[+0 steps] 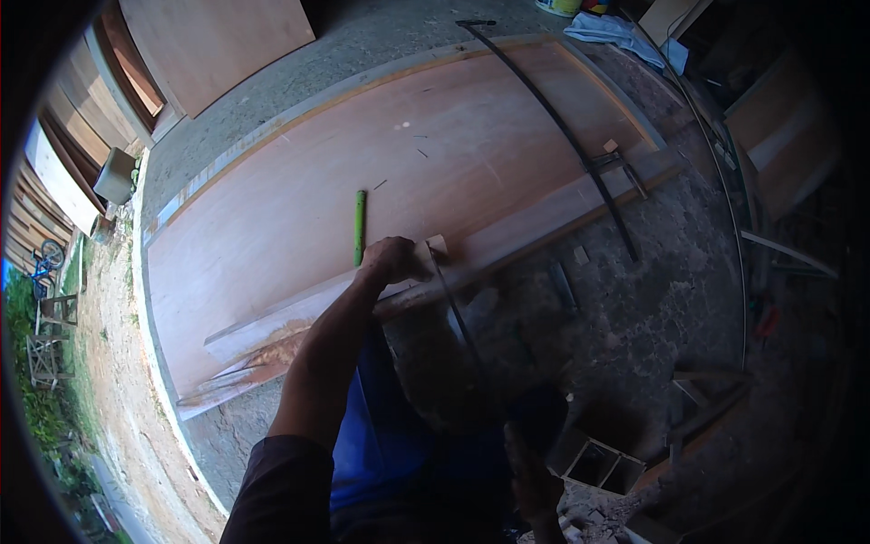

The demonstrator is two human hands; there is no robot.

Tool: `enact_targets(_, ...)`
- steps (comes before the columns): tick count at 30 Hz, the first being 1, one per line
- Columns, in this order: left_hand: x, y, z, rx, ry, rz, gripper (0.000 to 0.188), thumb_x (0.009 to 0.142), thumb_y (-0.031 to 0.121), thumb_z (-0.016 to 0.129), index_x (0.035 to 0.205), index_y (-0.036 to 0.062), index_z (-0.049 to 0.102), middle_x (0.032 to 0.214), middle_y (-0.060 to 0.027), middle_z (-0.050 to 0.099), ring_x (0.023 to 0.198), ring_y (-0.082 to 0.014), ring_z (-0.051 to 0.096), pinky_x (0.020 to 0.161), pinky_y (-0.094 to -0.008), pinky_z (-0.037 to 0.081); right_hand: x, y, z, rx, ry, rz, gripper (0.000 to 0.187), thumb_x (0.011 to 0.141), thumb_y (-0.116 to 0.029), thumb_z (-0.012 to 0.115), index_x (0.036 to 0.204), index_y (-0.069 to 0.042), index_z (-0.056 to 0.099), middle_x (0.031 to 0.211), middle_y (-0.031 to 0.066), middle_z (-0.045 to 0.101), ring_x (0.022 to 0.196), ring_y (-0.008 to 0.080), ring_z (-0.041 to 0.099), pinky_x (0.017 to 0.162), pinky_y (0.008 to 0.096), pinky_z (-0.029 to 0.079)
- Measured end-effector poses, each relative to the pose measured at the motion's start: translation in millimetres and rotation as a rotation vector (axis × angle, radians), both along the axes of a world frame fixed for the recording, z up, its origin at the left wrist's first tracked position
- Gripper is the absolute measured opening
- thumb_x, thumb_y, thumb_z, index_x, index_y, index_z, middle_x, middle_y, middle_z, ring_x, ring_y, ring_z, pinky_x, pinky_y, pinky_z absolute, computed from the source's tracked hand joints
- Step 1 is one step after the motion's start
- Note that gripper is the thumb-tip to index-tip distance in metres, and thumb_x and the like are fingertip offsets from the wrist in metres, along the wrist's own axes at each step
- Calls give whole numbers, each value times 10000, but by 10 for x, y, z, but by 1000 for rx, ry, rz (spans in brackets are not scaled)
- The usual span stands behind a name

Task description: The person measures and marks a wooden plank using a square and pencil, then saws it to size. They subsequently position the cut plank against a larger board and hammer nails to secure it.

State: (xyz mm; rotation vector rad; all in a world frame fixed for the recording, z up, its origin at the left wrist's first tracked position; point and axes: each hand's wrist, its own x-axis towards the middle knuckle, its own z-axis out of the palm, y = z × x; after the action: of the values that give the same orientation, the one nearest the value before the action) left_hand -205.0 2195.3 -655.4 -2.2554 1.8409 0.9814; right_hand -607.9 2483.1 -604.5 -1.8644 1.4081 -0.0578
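Observation:
My left hand [391,260] grips a pale wooden board [299,308] near its right end, pressing it over the near edge of a large wooden panel [299,181] on the floor. Just right of that hand, a long narrow saw blade [453,308] meets the board's end and slants down toward me. In shadow at the lower edge, my right hand [536,485] is closed around the saw's handle end. A green bar-like tool [360,225] lies on the panel beyond my left hand; its lower end is hidden behind the board.
A long black bar [553,113] crosses the panel's right side, with a metal clamp [627,172] beside it. A hollow block [598,464] stands low right among scraps. White cloth [607,32] lies at the far right. Panels [217,45] lean at the far left.

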Motion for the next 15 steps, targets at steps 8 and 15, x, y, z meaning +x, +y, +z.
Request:
enact_targets(8, -165, 31, -266, -160, -94, -28, 559, 694, 548, 820, 1062, 140, 716, 1075, -132, 730, 1033, -349, 702, 874, -476, 545, 1439, -1707, -388, -312, -710, -230, 509, 886, -123, 693, 1375, -29, 587, 1147, 243, 702, 984, 372, 726, 797, 374, 573)
enact_targets(15, -9, 18, -60, -34, -8, 6, 647, 609, 566, 827, 1085, 136, 742, 1055, -114, 741, 1005, -331, 709, 859, -453, 551, 101, -61, 233, 22, -176, -1, 655, 905, -27, 556, 1540, -50, 396, 1527, 152, 494, 1273, 277, 598, 970, 368, 511)
